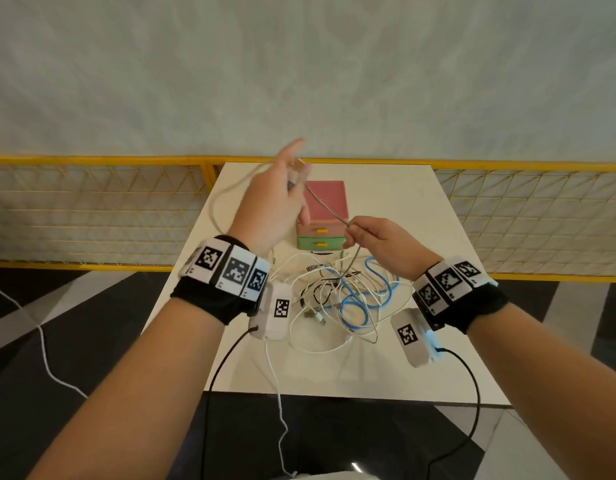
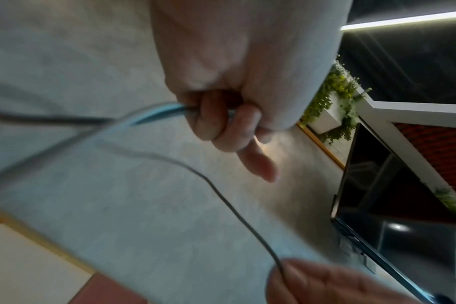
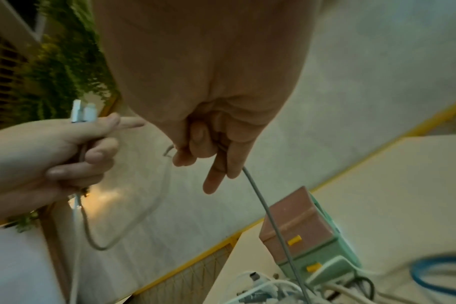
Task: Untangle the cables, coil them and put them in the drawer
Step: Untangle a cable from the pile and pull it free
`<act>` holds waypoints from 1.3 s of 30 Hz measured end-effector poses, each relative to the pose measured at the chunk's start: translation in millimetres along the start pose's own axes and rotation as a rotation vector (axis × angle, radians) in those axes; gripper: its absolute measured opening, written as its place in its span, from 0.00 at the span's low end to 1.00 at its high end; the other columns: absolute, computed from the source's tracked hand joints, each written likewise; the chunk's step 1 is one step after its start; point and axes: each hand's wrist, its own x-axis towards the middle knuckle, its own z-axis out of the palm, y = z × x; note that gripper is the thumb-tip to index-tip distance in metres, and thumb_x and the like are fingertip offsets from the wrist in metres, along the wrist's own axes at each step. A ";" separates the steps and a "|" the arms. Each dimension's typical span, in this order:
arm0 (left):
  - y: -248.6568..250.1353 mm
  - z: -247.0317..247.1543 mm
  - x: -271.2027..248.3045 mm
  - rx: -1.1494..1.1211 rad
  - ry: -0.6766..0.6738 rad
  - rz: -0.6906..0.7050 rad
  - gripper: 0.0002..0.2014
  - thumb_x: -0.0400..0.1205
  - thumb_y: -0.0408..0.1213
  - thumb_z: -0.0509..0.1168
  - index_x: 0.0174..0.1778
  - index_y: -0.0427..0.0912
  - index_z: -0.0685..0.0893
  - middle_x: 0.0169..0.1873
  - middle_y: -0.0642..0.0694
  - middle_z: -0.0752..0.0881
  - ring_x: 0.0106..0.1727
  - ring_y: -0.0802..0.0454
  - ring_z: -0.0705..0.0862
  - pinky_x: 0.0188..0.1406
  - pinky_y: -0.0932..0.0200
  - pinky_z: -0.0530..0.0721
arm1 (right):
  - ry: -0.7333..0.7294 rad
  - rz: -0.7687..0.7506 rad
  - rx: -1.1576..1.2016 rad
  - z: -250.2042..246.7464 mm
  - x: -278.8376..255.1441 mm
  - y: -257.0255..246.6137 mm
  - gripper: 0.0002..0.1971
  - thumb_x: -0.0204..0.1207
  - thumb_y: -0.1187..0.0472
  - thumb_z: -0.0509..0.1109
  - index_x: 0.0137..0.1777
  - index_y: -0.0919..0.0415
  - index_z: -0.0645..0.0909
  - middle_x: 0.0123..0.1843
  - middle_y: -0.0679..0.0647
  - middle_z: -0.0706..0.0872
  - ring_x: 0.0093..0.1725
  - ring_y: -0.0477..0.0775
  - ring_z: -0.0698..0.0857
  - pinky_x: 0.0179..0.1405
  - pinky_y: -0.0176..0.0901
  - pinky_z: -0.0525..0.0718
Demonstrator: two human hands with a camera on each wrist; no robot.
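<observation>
My left hand (image 1: 282, 188) is raised above the table and grips a grey cable (image 1: 325, 206) near its plug ends (image 3: 82, 112), index finger sticking out. The same cable (image 3: 260, 201) runs down to my right hand (image 1: 372, 237), which pinches it lower down (image 2: 280, 265). From there it drops into a tangle of white, blue and dark cables (image 1: 337, 299) on the table. A loop of the grey cable (image 1: 218, 202) hangs left of my left hand. Behind the tangle stands a small drawer box (image 1: 325, 216) with a pink top, pink and green drawers and yellow handles, both drawers shut.
The white table (image 1: 420, 237) is narrow, with a yellow mesh fence (image 1: 91, 209) behind and beside it and a grey wall beyond. A white cable (image 1: 278, 393) hangs off the table's front edge. Wrist camera leads trail below both arms.
</observation>
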 end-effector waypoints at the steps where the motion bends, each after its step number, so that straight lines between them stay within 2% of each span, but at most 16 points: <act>1: 2.8 4.7 -3.5 0.033 -0.102 0.013 0.20 0.90 0.46 0.54 0.77 0.48 0.70 0.22 0.49 0.85 0.28 0.70 0.84 0.49 0.72 0.75 | 0.005 -0.023 -0.052 -1.1 1.9 -4.4 0.14 0.86 0.62 0.55 0.40 0.57 0.78 0.33 0.45 0.78 0.31 0.36 0.75 0.37 0.32 0.71; 3: 5.7 14.9 -8.5 0.072 -0.295 -0.027 0.16 0.90 0.49 0.53 0.66 0.46 0.79 0.23 0.47 0.86 0.22 0.67 0.82 0.36 0.73 0.76 | 0.022 -0.087 -0.095 -1.5 5.9 -14.3 0.12 0.85 0.62 0.56 0.42 0.60 0.78 0.32 0.45 0.77 0.31 0.36 0.74 0.35 0.31 0.70; 5: 5.1 21.3 -12.4 0.014 -0.354 -0.079 0.17 0.90 0.48 0.54 0.47 0.42 0.83 0.20 0.50 0.82 0.16 0.66 0.77 0.24 0.72 0.71 | 0.023 -0.135 -0.078 -3.9 9.7 -22.5 0.11 0.85 0.63 0.56 0.44 0.61 0.79 0.36 0.48 0.80 0.36 0.40 0.75 0.40 0.35 0.73; 10: 8.9 5.0 -0.5 -0.172 0.029 -0.091 0.21 0.88 0.50 0.57 0.31 0.45 0.74 0.16 0.53 0.74 0.16 0.60 0.73 0.29 0.59 0.76 | -0.004 -0.124 0.165 2.1 13.9 -11.9 0.14 0.87 0.64 0.51 0.41 0.60 0.75 0.37 0.52 0.81 0.33 0.42 0.75 0.41 0.31 0.74; 12: 9.6 -8.3 9.3 -0.315 0.208 -0.104 0.19 0.89 0.49 0.57 0.32 0.46 0.73 0.18 0.52 0.74 0.16 0.60 0.73 0.26 0.60 0.74 | -0.009 -0.041 0.150 9.7 11.7 0.6 0.15 0.87 0.64 0.51 0.41 0.61 0.74 0.35 0.50 0.78 0.30 0.37 0.74 0.40 0.30 0.74; 14: 6.0 -17.2 13.5 -0.313 0.247 -0.128 0.18 0.89 0.47 0.57 0.34 0.45 0.76 0.20 0.52 0.76 0.15 0.61 0.74 0.25 0.62 0.73 | -0.007 0.021 0.129 13.1 10.2 10.7 0.14 0.87 0.64 0.52 0.42 0.63 0.74 0.34 0.48 0.76 0.30 0.35 0.74 0.41 0.29 0.74; 16: -0.3 -18.2 12.7 -0.202 0.195 -0.132 0.14 0.90 0.45 0.55 0.45 0.43 0.81 0.23 0.54 0.81 0.15 0.62 0.76 0.27 0.64 0.72 | -0.010 0.029 0.113 12.1 12.4 14.9 0.13 0.87 0.64 0.52 0.42 0.62 0.75 0.36 0.48 0.78 0.35 0.36 0.77 0.47 0.31 0.77; 19: -2.1 -9.9 4.6 -0.014 0.050 -0.028 0.16 0.90 0.43 0.54 0.74 0.51 0.74 0.30 0.54 0.85 0.21 0.64 0.83 0.41 0.63 0.81 | -0.010 0.020 0.049 10.8 19.0 15.3 0.13 0.86 0.61 0.54 0.44 0.64 0.78 0.40 0.54 0.82 0.42 0.50 0.81 0.57 0.51 0.81; 21: 0.2 1.8 -1.0 0.100 -0.116 0.013 0.19 0.90 0.45 0.55 0.78 0.53 0.70 0.34 0.52 0.88 0.23 0.64 0.83 0.45 0.61 0.83 | -0.004 -0.006 -0.008 11.1 22.4 10.9 0.16 0.84 0.54 0.55 0.47 0.65 0.79 0.43 0.63 0.84 0.43 0.64 0.82 0.56 0.62 0.82; 22: 0.5 8.6 -3.0 0.162 -0.203 0.003 0.18 0.89 0.46 0.56 0.76 0.51 0.73 0.36 0.52 0.89 0.20 0.65 0.81 0.38 0.62 0.82 | 0.000 -0.028 -0.038 11.1 23.1 7.0 0.17 0.84 0.53 0.54 0.49 0.64 0.79 0.44 0.64 0.85 0.44 0.66 0.83 0.52 0.63 0.83; 24: -2.7 19.7 -4.5 0.213 -0.323 -0.043 0.14 0.89 0.47 0.56 0.62 0.44 0.81 0.33 0.49 0.89 0.16 0.66 0.77 0.24 0.66 0.72 | 0.012 -0.094 -0.081 8.5 24.7 1.5 0.14 0.85 0.56 0.55 0.51 0.64 0.79 0.42 0.58 0.84 0.38 0.50 0.84 0.43 0.49 0.83; 25: -4.8 22.6 -4.2 0.205 -0.338 -0.052 0.14 0.89 0.47 0.56 0.54 0.43 0.82 0.29 0.47 0.88 0.16 0.65 0.76 0.22 0.65 0.70 | 0.025 -0.134 -0.096 6.6 25.4 -1.4 0.13 0.85 0.59 0.54 0.50 0.65 0.78 0.39 0.53 0.82 0.34 0.41 0.80 0.40 0.41 0.78; 28: -11.1 22.9 1.2 0.204 -0.230 0.003 0.14 0.89 0.46 0.57 0.39 0.48 0.79 0.24 0.46 0.85 0.22 0.58 0.82 0.29 0.58 0.77 | 0.055 -0.160 -0.108 2.8 25.8 -4.8 0.10 0.86 0.64 0.54 0.47 0.61 0.75 0.36 0.47 0.77 0.33 0.37 0.76 0.36 0.29 0.72; 30: -9.2 16.4 5.9 0.132 -0.088 0.030 0.16 0.88 0.45 0.58 0.33 0.54 0.74 0.25 0.49 0.83 0.26 0.50 0.84 0.34 0.52 0.84 | 0.067 -0.102 -0.106 0.5 27.0 6.3 0.10 0.86 0.65 0.53 0.46 0.61 0.75 0.39 0.52 0.80 0.37 0.42 0.79 0.40 0.35 0.75; 33: -5.7 0.7 17.7 -0.073 0.108 -0.003 0.16 0.89 0.47 0.57 0.33 0.53 0.73 0.27 0.49 0.80 0.22 0.53 0.79 0.28 0.56 0.78 | 0.039 0.012 -0.170 -2.8 23.7 32.1 0.12 0.86 0.65 0.51 0.44 0.64 0.74 0.40 0.57 0.80 0.43 0.59 0.79 0.48 0.46 0.73; 39: -17.2 -10.7 23.6 -0.179 0.196 -0.053 0.15 0.89 0.44 0.57 0.36 0.45 0.75 0.28 0.48 0.77 0.19 0.55 0.75 0.24 0.60 0.71 | 0.123 0.080 -0.197 -15.0 26.7 50.3 0.11 0.86 0.63 0.53 0.45 0.60 0.75 0.39 0.55 0.80 0.42 0.57 0.78 0.45 0.46 0.73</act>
